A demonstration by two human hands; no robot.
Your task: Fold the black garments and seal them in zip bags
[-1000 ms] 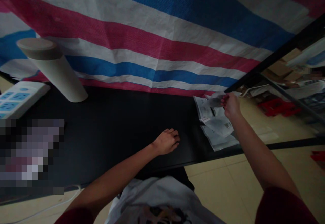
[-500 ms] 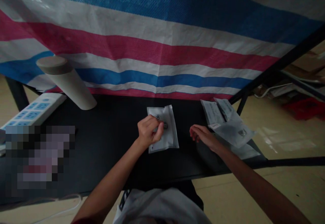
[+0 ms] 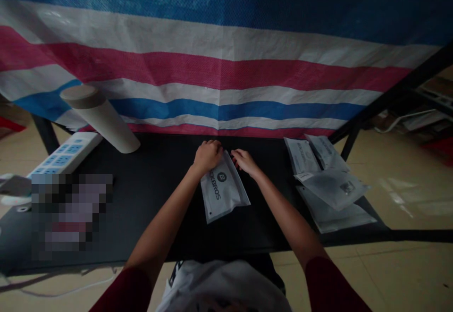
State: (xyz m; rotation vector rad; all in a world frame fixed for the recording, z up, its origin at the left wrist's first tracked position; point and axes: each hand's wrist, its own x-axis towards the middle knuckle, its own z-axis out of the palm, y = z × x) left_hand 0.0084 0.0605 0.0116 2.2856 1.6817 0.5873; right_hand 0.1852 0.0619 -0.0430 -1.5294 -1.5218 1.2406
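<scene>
Where the black table [image 3: 159,161] runs off to the left, a long white plastic power strip [image 3: 69,154] lies near a smooth, cylindrical, grey-topped tumbler [image 3: 106,125]. Toward the middle, the left hand [image 3: 208,155] rests palm down at the end of an outstretched forearm, its fingers bent over the far end of a frosted plastic pouch [image 3: 226,194] lettered "CKBROS"; whether it grips cannot be told. That flat, rectangular pouch lies on the table between both forearms. Angled inward, the right hand [image 3: 245,162] has its fingers half-curled at the pouch's far right edge, any pinch unclear. Farther right, translucent, creased pouches [image 3: 332,184] overlap loosely.
</scene>
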